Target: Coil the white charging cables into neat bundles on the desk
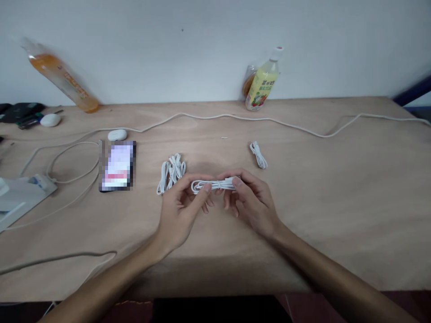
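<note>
A coiled white cable [218, 184], tied at its middle, is held lengthwise between two hands over the middle of the tabletop [336, 202], running roughly parallel to the front edge. The left hand [180, 211] is partly closed, pinching the looped end between thumb and fingers; the right hand [256, 202] is curled likewise, its thumb pressed on the other end, with the lower fingers bent loosely beneath. Just beyond the left hand lies a cluster of white cable bundles [171, 170], partly hidden by that hand. A single white cable bundle [258, 155] lies apart from them, beyond the right hand and toward the back edge. Toward the left part of the tabletop rests a smartphone [117, 166], its lit screen pixelated, with a small white case [117, 135] just beyond its far end. A long white cord [229, 116] snakes along near the back edge, out past the right side. At the back edge stand a bottle of orange drink [63, 78] near the back left corner and a yellow-labelled drink bottle [262, 85] right of the middle.
</note>
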{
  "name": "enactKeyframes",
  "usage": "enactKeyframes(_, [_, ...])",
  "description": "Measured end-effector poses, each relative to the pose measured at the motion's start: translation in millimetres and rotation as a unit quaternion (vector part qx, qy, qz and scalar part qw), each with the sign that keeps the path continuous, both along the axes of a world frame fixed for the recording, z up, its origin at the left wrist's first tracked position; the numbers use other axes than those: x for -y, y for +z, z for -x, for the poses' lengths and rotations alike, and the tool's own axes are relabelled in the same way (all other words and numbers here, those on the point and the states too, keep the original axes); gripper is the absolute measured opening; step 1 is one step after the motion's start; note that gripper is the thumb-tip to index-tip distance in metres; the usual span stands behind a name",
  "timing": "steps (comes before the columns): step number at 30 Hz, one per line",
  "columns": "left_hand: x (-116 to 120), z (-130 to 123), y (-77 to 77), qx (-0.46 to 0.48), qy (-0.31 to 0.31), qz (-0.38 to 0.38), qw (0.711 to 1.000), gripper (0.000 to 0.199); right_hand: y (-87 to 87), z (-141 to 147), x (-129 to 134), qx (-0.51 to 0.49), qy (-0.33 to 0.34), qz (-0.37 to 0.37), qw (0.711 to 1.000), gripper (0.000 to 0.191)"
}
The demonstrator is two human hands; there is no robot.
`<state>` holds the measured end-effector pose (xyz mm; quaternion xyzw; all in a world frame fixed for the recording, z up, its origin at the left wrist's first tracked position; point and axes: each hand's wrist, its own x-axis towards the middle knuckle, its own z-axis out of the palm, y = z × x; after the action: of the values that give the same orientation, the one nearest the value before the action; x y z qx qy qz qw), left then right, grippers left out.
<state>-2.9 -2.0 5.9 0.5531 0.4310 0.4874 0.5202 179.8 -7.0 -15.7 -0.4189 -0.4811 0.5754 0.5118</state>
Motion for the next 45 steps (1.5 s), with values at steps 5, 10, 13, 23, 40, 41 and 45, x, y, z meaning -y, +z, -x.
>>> enactKeyframes(5, [0.6, -0.2, -3.1, -0.025, -0.005, -0.020, 0.999, 0.015, -1.4, 0.7, 1.1, -0.014, 0.011, 0.007, 1.000, 0.041])
enactKeyframes(10, [1.1, 0.7, -6.1, -0.059, -0.009, -0.040, 0.997, 0.021, -0.6, 3.8, 2.3, -0.018, 0.015, 0.018, 1.000, 0.040])
enactKeyframes(13, [1.1, 1.3, -6.8, -0.073, -0.009, -0.031, 0.997, 0.018, -0.7, 5.4, 2.3, -0.031, 0.009, 0.013, 0.999, 0.037])
enactKeyframes(23, [0.3, 1.6, -6.7, -0.089, -0.026, -0.018, 0.996, 0.014, -6.7, 7.2, 6.2, -0.024, 0.000, -0.010, 1.000, 0.032])
enactKeyframes(40, [1.2, 1.4, -9.9, -0.092, -0.012, -0.024, 0.995, 0.012, -7.9, 6.3, 5.6, 0.020, -0.009, -0.039, 0.999, 0.020])
enactKeyframes(41, [1.3, 1.3, -9.4, -0.093, -0.012, -0.023, 0.995, 0.011, -7.5, 6.2, 5.5, 0.019, -0.007, -0.040, 0.999, 0.020])
enactKeyframes(45, [1.0, 1.9, -7.0, -0.096, -0.008, -0.027, 0.995, 0.011, -6.0, 5.9, 5.3, 0.021, -0.002, -0.040, 0.999, 0.020])
